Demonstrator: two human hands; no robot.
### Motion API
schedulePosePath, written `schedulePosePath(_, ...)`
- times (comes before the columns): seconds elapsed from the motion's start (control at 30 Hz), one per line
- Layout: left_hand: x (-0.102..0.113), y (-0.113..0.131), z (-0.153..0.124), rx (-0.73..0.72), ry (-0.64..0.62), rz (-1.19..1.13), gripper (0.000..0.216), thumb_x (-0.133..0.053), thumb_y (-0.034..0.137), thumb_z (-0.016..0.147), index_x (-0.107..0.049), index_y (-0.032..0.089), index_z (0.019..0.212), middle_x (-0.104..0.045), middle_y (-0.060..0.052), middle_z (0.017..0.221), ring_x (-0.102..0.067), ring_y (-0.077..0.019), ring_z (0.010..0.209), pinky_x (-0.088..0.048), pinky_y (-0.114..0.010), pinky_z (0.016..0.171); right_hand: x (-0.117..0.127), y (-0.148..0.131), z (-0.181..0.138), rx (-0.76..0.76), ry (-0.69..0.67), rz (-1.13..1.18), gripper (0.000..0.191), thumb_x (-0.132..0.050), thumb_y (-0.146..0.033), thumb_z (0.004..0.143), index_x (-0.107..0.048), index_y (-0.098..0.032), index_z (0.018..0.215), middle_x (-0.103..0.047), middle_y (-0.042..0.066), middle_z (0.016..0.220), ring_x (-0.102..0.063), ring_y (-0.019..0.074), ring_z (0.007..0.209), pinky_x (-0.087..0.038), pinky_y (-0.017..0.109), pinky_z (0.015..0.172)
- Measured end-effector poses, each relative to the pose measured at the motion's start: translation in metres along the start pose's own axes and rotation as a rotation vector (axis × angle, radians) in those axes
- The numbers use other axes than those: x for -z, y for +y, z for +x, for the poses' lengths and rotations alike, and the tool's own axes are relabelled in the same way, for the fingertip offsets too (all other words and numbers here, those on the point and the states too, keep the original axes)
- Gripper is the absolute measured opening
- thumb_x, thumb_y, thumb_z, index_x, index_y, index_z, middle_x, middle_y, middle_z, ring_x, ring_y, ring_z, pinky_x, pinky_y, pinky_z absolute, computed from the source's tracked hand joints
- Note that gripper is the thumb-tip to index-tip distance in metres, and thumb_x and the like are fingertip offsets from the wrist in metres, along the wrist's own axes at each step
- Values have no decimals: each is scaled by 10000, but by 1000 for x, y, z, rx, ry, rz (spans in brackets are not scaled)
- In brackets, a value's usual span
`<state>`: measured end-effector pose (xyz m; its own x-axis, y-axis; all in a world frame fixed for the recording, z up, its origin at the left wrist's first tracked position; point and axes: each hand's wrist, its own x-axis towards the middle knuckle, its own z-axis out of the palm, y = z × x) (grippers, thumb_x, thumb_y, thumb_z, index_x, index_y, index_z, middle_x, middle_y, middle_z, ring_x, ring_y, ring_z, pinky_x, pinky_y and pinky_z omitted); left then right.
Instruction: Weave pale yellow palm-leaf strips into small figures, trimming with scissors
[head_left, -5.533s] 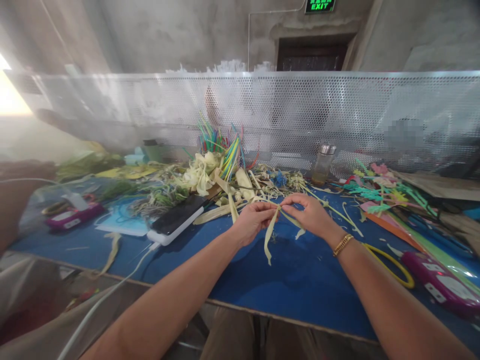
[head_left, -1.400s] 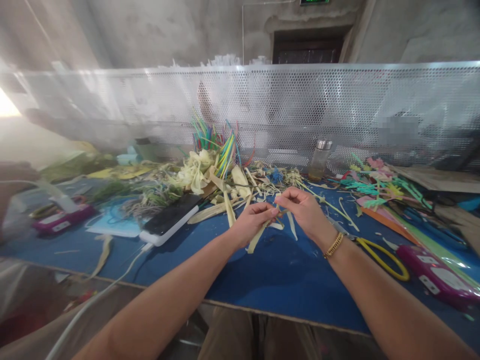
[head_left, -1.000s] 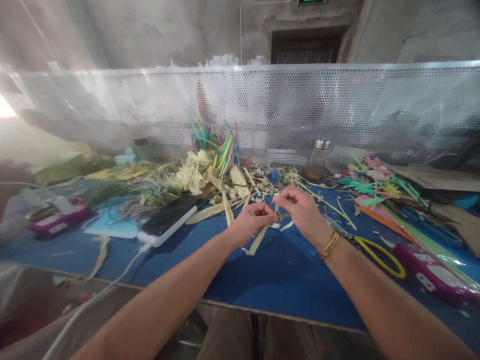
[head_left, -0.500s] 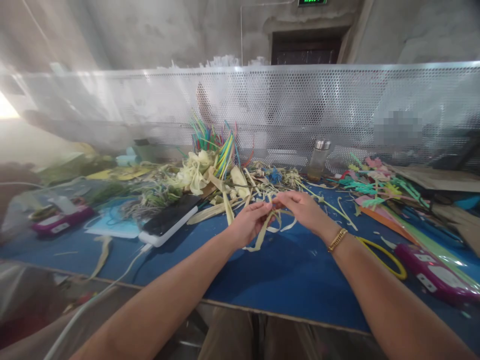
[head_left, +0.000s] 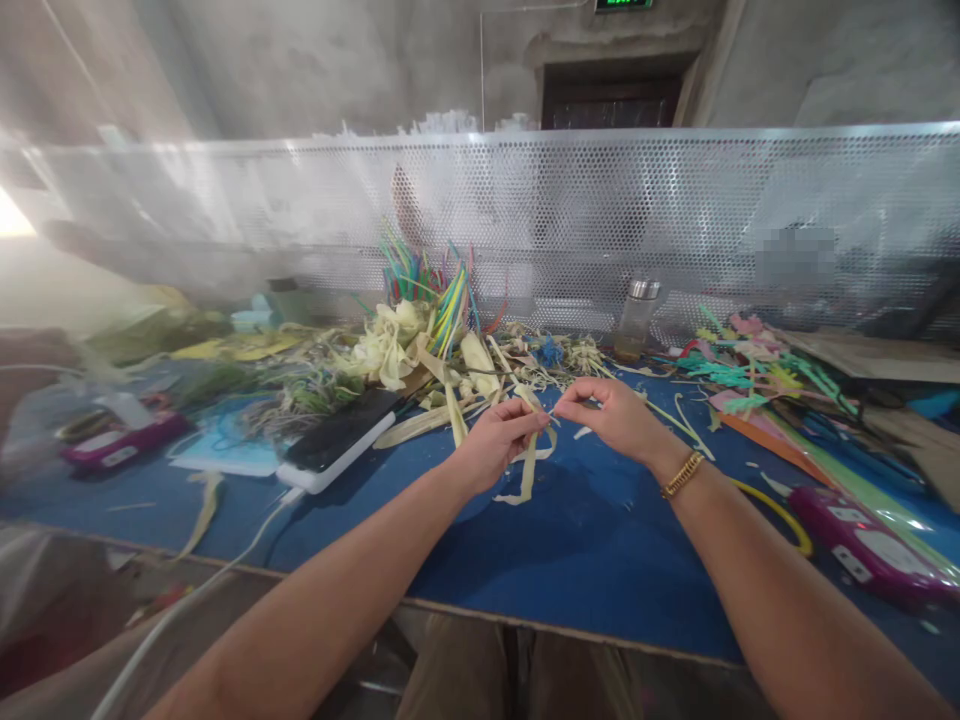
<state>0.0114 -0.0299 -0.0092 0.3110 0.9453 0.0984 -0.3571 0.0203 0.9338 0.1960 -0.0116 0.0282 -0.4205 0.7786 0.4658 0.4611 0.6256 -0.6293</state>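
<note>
Over the blue tabletop (head_left: 585, 580), my left hand (head_left: 495, 445) pinches a pale, dried corn husk strip (head_left: 527, 470) between thumb and fingers. The strip hangs down in loose loops, its lower end bent to the left. Just right of the left fingertips, my right hand (head_left: 611, 415) is closed in a pinch, with a small gap between the two hands. What sits in the right fingertips, perhaps a thin end, is too small to make out. Behind both hands lies a heap of pale husk pieces (head_left: 480, 370).
A phone (head_left: 341, 430) lies on a white power bank (head_left: 341, 465) with a cable. Purple power strips (head_left: 874, 545) stand at both sides. At the back are a glass bottle (head_left: 636, 320), colourful pipe cleaners (head_left: 420, 275) and a perforated metal screen (head_left: 585, 210). Paper-like flowers (head_left: 765, 365) lie right.
My right hand has come apart from the left fingertips and shifted slightly right. A loop of strip that hung under the right hand is gone from there; the left hand keeps its pinch.
</note>
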Motion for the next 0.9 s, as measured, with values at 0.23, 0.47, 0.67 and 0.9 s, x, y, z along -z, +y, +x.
schedulePosePath(0.23, 0, -1, 2, 9, 35, 12, 129, -725, 196, 618, -613, 142, 653, -506, 29, 576, -422, -61, 510, -315, -206, 511, 3, -1, 1, 74, 2, -61, 168, -620, -329, 793, -652, -221, 668, -650, 3, 731, -578, 154, 720, -426, 299, 715)
schedulePosePath(0.47, 1, -3, 2, 9, 16, 23, 113, -718, 194, 632, -622, 135, 643, -481, 31, 548, -400, -53, 489, -296, -188, 477, 3, 2, 1, 69, 15, -79, 178, -618, -349, 797, -647, -224, 673, -651, 7, 737, -579, 162, 726, -434, 308, 721)
schedulePosePath(0.67, 1, -2, 1, 30, 30, 2, 163, -756, 234, 638, -641, 126, 681, -504, 19, 560, -431, -52, 502, -322, -178, 490, 0, 3, 0, 26, 32, -64, 188, -611, -358, 797, -645, -217, 678, -658, 9, 741, -588, 163, 731, -436, 305, 720)
schedulePosePath(0.9, 2, -4, 2, 43, 32, -31, 187, -769, 253, 640, -630, 132, 671, -514, 26, 546, -433, -49, 494, -317, -180, 493, 0, 2, 0, -9, 19, -75, 185, -610, -363, 792, -646, -210, 694, -664, 3, 738, -597, 162, 741, -442, 286, 714)
